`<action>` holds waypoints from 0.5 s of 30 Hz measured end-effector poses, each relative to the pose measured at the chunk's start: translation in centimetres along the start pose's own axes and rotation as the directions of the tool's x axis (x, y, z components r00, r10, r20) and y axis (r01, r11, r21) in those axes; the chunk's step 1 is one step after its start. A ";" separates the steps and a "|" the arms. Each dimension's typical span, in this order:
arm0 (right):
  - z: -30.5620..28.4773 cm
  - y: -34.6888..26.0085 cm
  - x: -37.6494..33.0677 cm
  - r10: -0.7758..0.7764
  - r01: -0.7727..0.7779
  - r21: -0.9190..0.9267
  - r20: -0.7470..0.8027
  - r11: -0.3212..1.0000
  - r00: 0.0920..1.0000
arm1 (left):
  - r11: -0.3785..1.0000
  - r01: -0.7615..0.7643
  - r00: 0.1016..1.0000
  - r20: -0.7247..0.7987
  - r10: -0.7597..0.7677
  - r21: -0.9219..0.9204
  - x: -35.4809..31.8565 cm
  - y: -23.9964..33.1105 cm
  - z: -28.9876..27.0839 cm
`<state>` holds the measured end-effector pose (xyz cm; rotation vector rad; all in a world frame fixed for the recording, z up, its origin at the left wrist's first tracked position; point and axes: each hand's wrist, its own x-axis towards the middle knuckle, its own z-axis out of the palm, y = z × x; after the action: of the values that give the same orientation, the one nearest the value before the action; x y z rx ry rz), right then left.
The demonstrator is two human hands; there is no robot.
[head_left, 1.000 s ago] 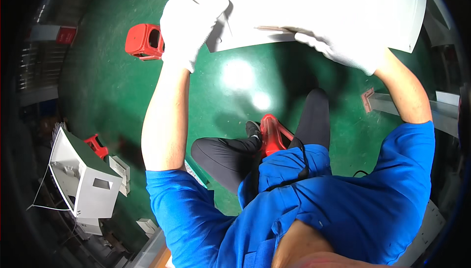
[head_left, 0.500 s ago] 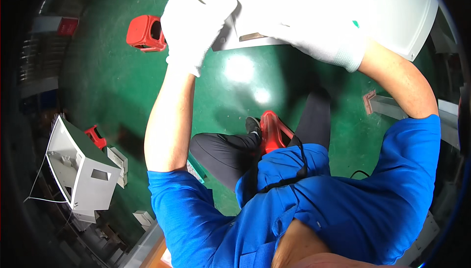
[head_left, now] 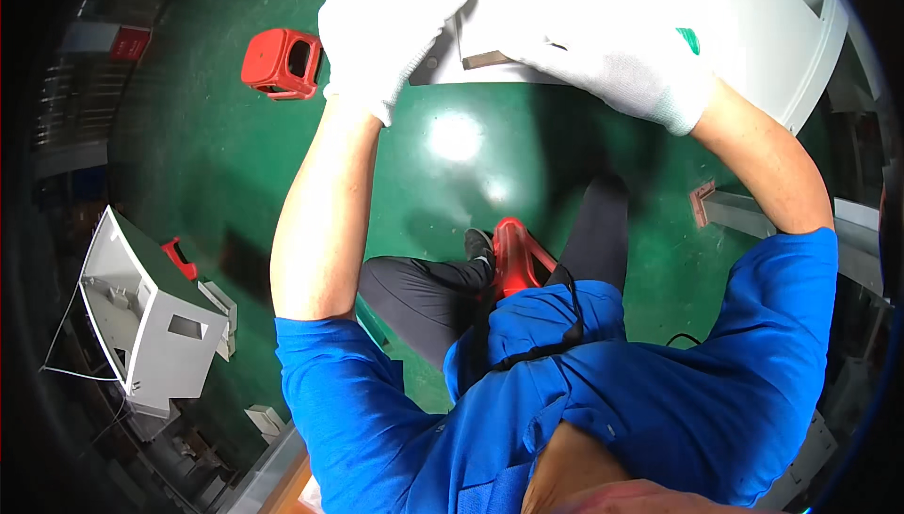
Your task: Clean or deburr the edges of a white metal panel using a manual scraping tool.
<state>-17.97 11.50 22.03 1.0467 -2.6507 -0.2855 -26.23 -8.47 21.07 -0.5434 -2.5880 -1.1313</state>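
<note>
A large white sheet-like part (head_left: pixel 786 53), badly washed out by glare, fills the top of the head view. My left hand (head_left: pixel 381 29), in a white knit glove, is at its left edge with the fingers bent in; what they grip is lost in the glare. My right hand (head_left: pixel 626 76), gloved the same way, reaches leftward over the near edge, thumb and fingers drawn together. Anything between them is too bright to make out. By its fingertips is a narrow brown strip or slot (head_left: pixel 485 60). A green mark (head_left: pixel 689 40) shows beyond the right glove.
A red plastic stool (head_left: pixel 273 62) stands on the green floor (head_left: pixel 235 147) at far left. Another red stool (head_left: pixel 513 255) is between my legs. To the left lies a white metal housing (head_left: pixel 179 345) with small white parts nearby. A grey beam (head_left: pixel 753 215) lies at right.
The view has shifted slightly, and the white part sits a little higher in it. Both hands stay at the part, the left one slightly farther right. More of the brown strip shows.
</note>
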 end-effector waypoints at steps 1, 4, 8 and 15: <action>-0.5 0.1 -0.1 -0.009 0.008 0.014 0.032 1.000 0.999 | 1.000 0.021 1.000 -0.003 -0.021 0.013 -0.1 0.4 -0.4; -1.7 -0.4 -0.8 -0.056 -0.022 0.249 0.300 0.968 0.952 | 0.991 -0.021 0.999 0.040 0.015 0.132 -0.4 -1.5 -1.0; -0.4 -1.0 -2.8 -0.091 -0.215 0.913 0.261 0.348 0.961 | 0.999 0.019 0.994 0.107 -0.023 0.037 -0.5 1.0 -1.3; -2.5 -2.5 -5.4 0.242 -0.360 0.685 0.267 0.634 0.933 | 1.000 0.006 0.994 0.105 -0.006 -0.004 -0.2 2.3 -2.5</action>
<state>-11.83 13.23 22.74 0.7241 -3.0775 0.8828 -24.79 -8.98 24.14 -0.6116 -2.6779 -1.1399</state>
